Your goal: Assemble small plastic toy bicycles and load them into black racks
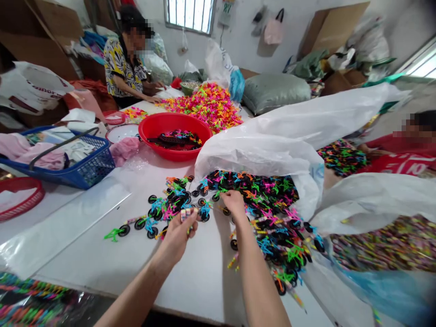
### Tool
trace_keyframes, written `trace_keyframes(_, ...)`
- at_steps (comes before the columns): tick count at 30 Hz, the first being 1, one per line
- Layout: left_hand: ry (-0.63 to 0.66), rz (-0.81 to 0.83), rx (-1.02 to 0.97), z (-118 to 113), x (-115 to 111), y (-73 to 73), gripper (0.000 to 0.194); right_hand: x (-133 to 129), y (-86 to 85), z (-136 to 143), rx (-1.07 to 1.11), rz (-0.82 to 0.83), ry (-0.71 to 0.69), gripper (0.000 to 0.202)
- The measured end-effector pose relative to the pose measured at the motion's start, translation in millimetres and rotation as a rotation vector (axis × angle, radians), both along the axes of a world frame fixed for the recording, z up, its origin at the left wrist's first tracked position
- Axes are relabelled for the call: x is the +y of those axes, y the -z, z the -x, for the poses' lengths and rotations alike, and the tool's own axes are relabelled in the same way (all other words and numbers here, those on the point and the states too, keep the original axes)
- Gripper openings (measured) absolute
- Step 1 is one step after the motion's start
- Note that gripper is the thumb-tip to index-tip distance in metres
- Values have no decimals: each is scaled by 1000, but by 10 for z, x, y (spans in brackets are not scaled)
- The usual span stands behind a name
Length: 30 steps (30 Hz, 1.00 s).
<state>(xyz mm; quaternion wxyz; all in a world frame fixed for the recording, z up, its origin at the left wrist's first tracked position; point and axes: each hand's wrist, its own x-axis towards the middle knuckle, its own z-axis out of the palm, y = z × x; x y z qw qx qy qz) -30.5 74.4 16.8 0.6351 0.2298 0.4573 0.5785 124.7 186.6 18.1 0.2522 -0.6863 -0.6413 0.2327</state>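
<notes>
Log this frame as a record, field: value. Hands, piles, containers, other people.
left_hand: left hand gripping small patterned pieces
right_hand: right hand at the pile edge, fingers together; grip unclear
near_pile: colorful bicycle-shaped pieces with black wheels, beside the hands
main_pile: larger heap of similar pieces at the mouth of a white plastic bag
containers: red basin, blue basket
far_heap: small pink, orange and yellow pieces
others: person in patterned shirt; person in red, partly cropped

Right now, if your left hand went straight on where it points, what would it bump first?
Probably the blue toy bicycle just past the left hand, on the white table, though depth is hard to judge.
</notes>
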Motion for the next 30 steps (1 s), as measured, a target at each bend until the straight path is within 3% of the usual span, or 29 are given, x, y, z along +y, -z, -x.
trace_keyframes(3, -55, -107, 88, 45, 259, 13, 35, -272, -172, -103, 99, 58, -186, 24)
trace_keyframes(6, 83, -191, 105, -3, 300, 29, 32, -590, -253, -97, 212, 93, -364, 23)
trace_keyframes(8, 114, -207, 105, -44, 222, 41, 33, -763, -190, -36, 359, 136, -367, 20)
trace_keyframes(12, 55, -178, 93, -31, -6, 87, 31, -991, 6, 98, 734, 234, -282, 26)
trace_keyframes(16, 101, -138, 144, 98, -196, 116, 36, -1088, -89, 86, 670, 67, -165, 27)
trace_keyframes(18, 144, -116, 167, 143, -273, 122, 35, -1113, -183, 60, 578, 35, -209, 26)
trace_keyframes(21, 159, -116, 175, 157, -361, 143, 25, -1151, -220, 67, 504, 139, -334, 27)
trace_keyframes(26, 206, -128, 117, 156, -433, 142, 26, -1214, -160, 105, 645, 272, -381, 29)
trace_keyframes(30, 262, -163, 63, 198, -467, 68, 28, -1286, -227, 137, 735, 435, -480, 35)
